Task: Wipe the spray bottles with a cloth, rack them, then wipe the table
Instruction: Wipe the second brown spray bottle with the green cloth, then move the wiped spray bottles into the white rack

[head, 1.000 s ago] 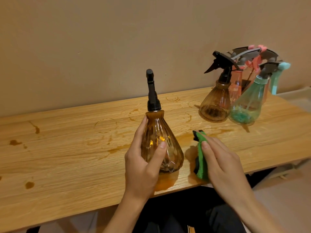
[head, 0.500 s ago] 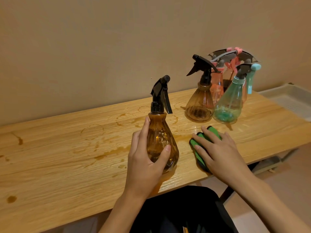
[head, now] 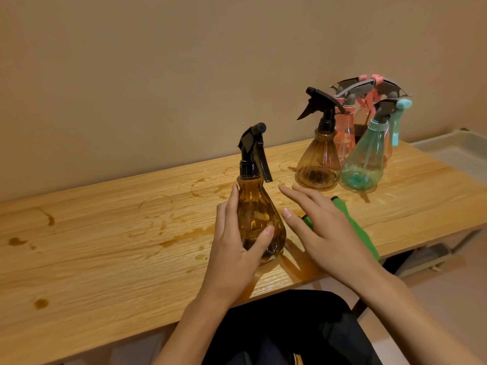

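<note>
An amber spray bottle [head: 259,219] with a black trigger head stands on the wooden table [head: 105,259] near its front edge. My left hand [head: 237,251] is wrapped around the bottle's belly. My right hand [head: 326,233] hovers just right of the bottle, fingers stretched toward it and spread. A green cloth [head: 355,225] lies under its palm, with one green corner showing beneath the thumb. At the back right stand a second amber bottle [head: 319,164], a teal bottle [head: 365,164] and pink bottles [head: 345,135], close together.
Brown liquid stains and rings [head: 184,235] mark the tabletop, with more drops at the left [head: 40,302]. A white tray [head: 458,151] sits beyond the table's right end. The wall runs right behind the table.
The bottle in my left hand has turned, so its trigger now faces right. My right hand has moved left with the cloth, from flat on the table toward the bottle.
</note>
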A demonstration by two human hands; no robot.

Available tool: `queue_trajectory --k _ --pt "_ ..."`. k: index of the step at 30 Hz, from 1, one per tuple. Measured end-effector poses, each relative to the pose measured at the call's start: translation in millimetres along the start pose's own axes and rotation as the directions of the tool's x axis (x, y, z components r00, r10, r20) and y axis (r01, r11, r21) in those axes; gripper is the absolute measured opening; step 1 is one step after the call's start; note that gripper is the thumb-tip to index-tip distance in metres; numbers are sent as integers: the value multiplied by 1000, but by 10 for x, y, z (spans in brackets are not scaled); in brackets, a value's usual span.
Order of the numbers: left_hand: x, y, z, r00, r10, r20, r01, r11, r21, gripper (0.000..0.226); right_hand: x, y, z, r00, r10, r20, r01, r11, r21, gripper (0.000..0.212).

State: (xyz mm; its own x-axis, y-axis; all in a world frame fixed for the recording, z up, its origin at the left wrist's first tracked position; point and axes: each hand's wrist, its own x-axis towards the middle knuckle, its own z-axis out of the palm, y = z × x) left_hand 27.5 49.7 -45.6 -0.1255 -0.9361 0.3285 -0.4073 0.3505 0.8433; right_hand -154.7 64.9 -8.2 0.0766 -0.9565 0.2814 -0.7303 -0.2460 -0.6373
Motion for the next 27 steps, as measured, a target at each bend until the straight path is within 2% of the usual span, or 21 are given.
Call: queue_trajectory --k 5,10,14,16,19,24,27 --pt "36 -9 -35 998 -2 59 0 1000 20 89 -14 189 -1 1000 26 -6 -26 999 -23 54" --pt "105 -5 7 995 2 103 -9 998 65 95 2 421 -193 987 52 -152 -58 998 -35 50" --pt "194 15 45 990 24 137 -41 992 120 95 92 790 -441 894 235 -380 -176 967 183 37" --pt "231 8 71 987 28 158 -48 991 124 90 181 1035 -521 843 303 -446 -228 950 214 38" --pt "270 7 117 986 29 166 -49 992 115 83 348 1298 -594 806 335 -488 -278 942 186 48" --pt "374 4 185 983 14 182 -31 995 89 85 626 1491 -587 826 348 -444 -319 937 142 80" --pt "421 47 225 984 4 176 -23 994 104 83 768 1578 -571 829 356 -432 -325 934 147 90"
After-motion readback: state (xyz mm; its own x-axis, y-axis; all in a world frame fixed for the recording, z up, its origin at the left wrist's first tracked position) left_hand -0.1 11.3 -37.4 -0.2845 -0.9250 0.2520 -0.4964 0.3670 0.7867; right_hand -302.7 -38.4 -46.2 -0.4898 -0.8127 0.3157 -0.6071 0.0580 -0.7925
